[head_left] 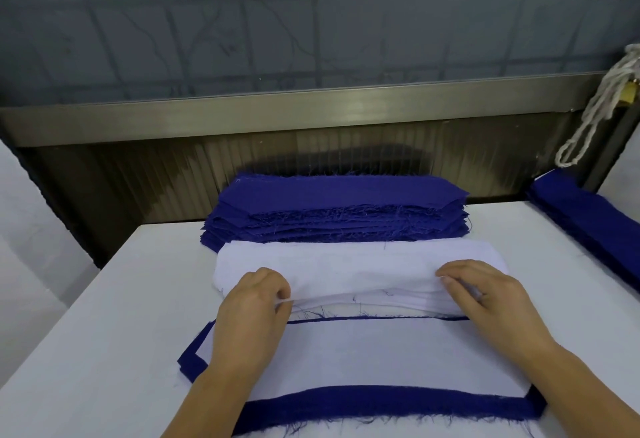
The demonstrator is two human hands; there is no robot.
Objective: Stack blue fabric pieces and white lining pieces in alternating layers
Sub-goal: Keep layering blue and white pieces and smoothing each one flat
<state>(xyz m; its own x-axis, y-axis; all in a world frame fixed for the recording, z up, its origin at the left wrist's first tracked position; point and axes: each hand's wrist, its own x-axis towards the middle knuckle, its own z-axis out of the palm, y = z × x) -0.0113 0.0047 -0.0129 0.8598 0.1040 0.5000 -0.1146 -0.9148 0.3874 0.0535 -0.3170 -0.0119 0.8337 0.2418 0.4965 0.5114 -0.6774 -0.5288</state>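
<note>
A pile of blue fabric pieces point(339, 209) lies at the back of the white table point(104, 333). In front of it sits a pile of white lining pieces point(356, 264). Nearest me is the alternating stack point(381, 358), a white lining piece on top with blue edges showing around it. My left hand point(256, 302) pinches the near left edge of the top lining piece on the white pile. My right hand point(485, 292) pinches its near right edge, and that edge is lifted slightly off the pile.
More blue fabric point(588, 216) lies along the table's right edge. A white knotted rope point(602, 105) hangs at the back right beside a brass padlock point(386, 96). A ribbed metal wall point(277, 157) stands behind the table.
</note>
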